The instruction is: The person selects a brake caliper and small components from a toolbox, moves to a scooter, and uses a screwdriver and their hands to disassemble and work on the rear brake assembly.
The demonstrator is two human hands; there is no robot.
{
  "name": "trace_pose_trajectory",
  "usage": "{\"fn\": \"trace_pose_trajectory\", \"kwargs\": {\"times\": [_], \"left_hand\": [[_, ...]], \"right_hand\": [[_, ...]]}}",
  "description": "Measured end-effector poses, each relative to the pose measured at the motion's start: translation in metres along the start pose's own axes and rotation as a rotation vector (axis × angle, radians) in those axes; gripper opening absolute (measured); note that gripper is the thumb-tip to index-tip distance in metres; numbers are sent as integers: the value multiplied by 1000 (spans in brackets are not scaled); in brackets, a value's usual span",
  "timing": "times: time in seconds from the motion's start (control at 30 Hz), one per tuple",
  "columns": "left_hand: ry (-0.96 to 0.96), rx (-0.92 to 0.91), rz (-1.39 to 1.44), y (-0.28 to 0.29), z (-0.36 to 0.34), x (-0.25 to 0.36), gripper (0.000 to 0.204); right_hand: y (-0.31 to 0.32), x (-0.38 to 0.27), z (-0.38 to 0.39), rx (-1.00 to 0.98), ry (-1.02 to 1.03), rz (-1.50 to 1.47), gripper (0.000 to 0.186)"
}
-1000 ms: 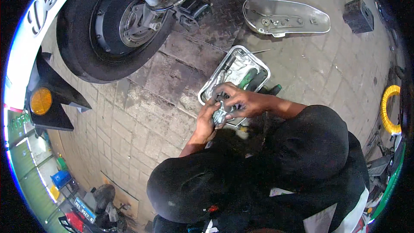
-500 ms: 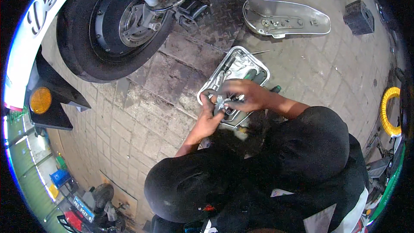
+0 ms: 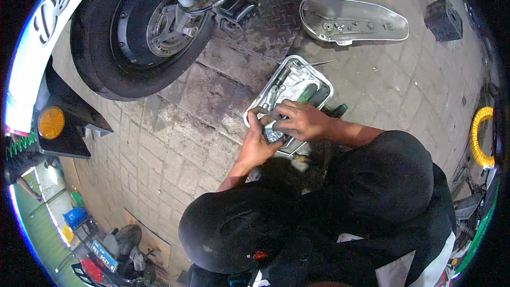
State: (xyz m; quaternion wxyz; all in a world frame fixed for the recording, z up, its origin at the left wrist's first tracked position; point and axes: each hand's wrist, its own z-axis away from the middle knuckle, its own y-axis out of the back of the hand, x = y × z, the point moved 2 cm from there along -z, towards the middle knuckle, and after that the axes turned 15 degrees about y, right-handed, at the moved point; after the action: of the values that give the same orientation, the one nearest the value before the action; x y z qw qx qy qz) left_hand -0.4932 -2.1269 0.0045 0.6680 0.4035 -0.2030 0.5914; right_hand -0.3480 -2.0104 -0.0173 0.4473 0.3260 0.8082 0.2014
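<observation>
My left hand (image 3: 257, 144) is closed round a small silvery, crinkled-looking piece (image 3: 272, 133); its exact kind I cannot make out. The fingertips of my right hand (image 3: 305, 120) are bent together over the top of the same piece. Both hands are above the near half of a metal tray (image 3: 325, 81), which lies on the paving in front of my knees. Inside the tray are several hand tools, among them a green-handled tool (image 3: 307, 93) and a dark rod-shaped tool (image 3: 280, 76). My hands hide part of what lies there.
A scooter's rear wheel (image 3: 95, 53) stands at the upper left. Beyond the tray lies a grey elongated cover (image 3: 366, 13) with small parts in it. A dark block (image 3: 443, 19) is at the far right, above a yellow coiled hose (image 3: 481, 137). A thin pointed tool (image 3: 320, 62) crosses the tray's far rim.
My right fingers have shifted and curled in, and more of the silvery piece shows in my left hand. The tray and the things around it stay put.
</observation>
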Motion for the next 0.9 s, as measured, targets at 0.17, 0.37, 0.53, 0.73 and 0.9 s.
{"fn": "trace_pose_trajectory", "kwargs": {"times": [0.17,0.37,0.53,0.73,0.9], "left_hand": [[-16,40,-26,-2,-2,4,91],[41,-54,-112,4,-2,3,98],[60,-109,-20,-2,-2,-1,94],[327,-116,-17,-2,0,-32,123],[83,-262,409,-13,-15,-31,96]], "right_hand": [[-7,-2,4,-61,-2,118,24],[7,3,-6,-60,-18,-249,40],[2,7,4,-148,-50,-380,30],[-28,10,12,-175,34,-123,46],[-47,-7,39,-111,-154,-10,53]]}}
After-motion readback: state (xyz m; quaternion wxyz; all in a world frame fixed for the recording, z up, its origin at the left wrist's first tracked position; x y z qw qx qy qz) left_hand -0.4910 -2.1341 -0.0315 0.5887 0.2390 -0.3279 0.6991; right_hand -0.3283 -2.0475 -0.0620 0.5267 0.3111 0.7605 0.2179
